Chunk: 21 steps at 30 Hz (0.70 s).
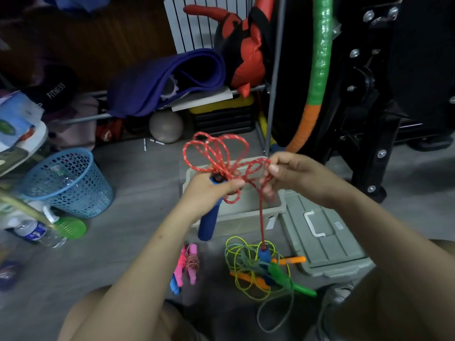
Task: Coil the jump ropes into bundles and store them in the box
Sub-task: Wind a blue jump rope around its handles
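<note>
Here the rope (pixel 216 153) loops are pinched by both hands, left (pixel 214 190) also gripping a handle (pixel 208 222), directly above the box (pixel 248 212); the tail hangs vertically.

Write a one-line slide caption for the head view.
Left hand grips blue handle; right hand pinches red rope loops above the open box.

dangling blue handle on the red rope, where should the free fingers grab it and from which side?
Probably around the middle of the dangling blue handle, from above or the right. It hangs upright on the taut red rope below the right hand, its lower end in the yellow-green rope pile; its left and underside are tangled.
</note>
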Tool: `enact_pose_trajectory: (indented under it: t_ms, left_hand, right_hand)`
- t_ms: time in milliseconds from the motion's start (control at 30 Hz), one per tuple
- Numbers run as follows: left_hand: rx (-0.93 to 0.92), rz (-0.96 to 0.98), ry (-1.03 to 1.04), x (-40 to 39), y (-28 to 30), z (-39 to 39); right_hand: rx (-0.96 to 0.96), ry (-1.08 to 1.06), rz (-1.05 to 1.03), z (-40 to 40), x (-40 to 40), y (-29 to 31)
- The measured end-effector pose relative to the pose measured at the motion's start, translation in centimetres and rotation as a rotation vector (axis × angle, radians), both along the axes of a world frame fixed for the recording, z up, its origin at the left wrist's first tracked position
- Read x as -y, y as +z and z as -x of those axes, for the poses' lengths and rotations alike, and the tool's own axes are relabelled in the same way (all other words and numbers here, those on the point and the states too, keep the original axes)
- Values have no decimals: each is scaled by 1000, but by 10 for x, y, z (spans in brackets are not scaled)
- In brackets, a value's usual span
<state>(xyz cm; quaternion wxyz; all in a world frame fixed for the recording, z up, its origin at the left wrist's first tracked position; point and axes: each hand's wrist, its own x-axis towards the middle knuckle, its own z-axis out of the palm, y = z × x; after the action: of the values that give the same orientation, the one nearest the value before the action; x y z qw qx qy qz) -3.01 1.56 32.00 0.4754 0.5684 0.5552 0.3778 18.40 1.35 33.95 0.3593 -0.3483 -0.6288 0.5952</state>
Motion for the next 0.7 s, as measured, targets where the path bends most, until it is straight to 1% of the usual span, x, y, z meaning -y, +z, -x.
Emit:
enact_pose_trajectory:
  t_ms: [67, 133, 267, 333, 433, 500, 600, 700]
  left_hand:
    - [-26, 21, -69, 4, -2, -9]
    - [-26, -20, -132, 10, -3, -21]
    - [15, -33, -93, 9, -4, -30]
    - [82, -11, -40, 3, -3, -27]
    - [243, 131, 30, -3, 2, -22]
    - [351, 218, 56, -5, 4, -20]
    - [524, 328, 91, -5, 12, -17]
    - [665, 401, 109, -6, 18, -12]
  right_hand:
    - [-59, -59, -36, 7, -1, 2]
    - [-67, -89, -73, 14, -1, 2]
    - [-167, -86, -52, 24, 2, 6]
    - [-202, -117, -46, 23, 1, 9]
    - [-211, -190, 25, 14, 0, 7]
    - [-136, -230, 58, 10, 0, 2]
    - [79, -288, 77, 8, 3, -10]
    - [246, -247, 149, 9, 11, -18]
